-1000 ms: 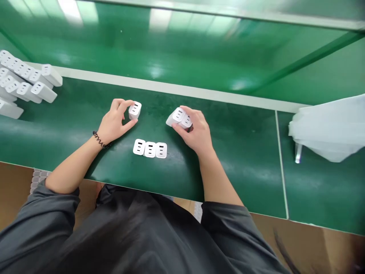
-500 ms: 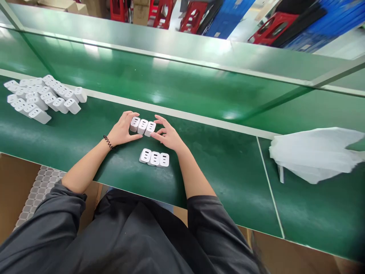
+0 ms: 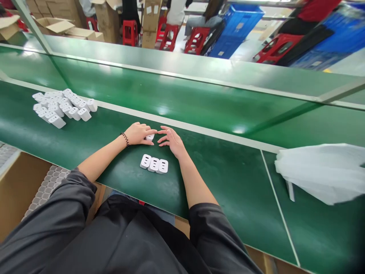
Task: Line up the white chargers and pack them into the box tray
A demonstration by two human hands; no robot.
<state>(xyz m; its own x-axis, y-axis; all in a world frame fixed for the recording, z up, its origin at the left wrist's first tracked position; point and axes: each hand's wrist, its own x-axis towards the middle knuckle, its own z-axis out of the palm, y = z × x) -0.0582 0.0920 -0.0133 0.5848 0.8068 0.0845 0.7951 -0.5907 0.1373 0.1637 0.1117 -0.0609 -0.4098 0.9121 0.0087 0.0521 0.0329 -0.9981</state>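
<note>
White multi-port USB charger (image 3: 149, 137), one partly visible: held on the desk (image 3: 228, 182) by the left hand (image 3: 139, 134), fingers curled around it. Since half a second ago, two neighbouring chargers have been hidden; the right hand (image 3: 174, 144) has been eased off, fingers spread, nothing held. One-handed steadying is suggested. Front-row chargers (image 3: 154, 164): three. Piled chargers (image 3: 66, 109): roughly twenty, overlapping. White plastic sheeting (image 3: 322, 171): one piece.

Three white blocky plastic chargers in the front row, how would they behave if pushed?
The white blocky chargers, being flat-sided, probably won't roll. Standing on end, they might tip. Their smooth shells could slide across the glossy green bench.
</note>
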